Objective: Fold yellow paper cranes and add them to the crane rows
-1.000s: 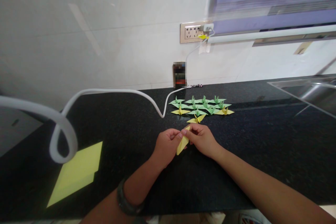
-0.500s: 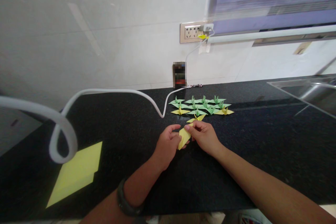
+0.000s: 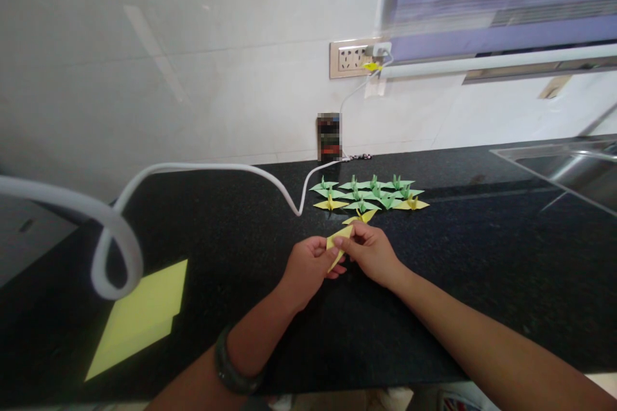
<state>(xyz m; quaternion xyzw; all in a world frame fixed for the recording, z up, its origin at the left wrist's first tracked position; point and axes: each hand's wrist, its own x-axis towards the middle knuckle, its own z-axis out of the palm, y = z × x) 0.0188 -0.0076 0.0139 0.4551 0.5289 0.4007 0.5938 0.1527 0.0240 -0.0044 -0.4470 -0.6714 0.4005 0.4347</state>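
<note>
A small piece of folded yellow paper is pinched between my two hands above the dark counter. My left hand grips its lower left side, thumb on top and fingers underneath. From the right, my right hand holds the same paper, its thumb pressed on the upper face. Parts of the paper are covered by both thumbs. Just beyond my fingers rests a yellow paper crane. Behind it, green paper cranes stand in close rows, with more yellow ones at the row ends.
Yellow paper sheets lie at the left of the black counter. A white tube loops across the left side. A phone-like device with a blurred screen leans on the wall below a socket. A metal sink is at right.
The yellow paper has been turned and now looks narrower and more pointed. My left fingers have closed in around it, and my right thumb has shifted slightly left.
</note>
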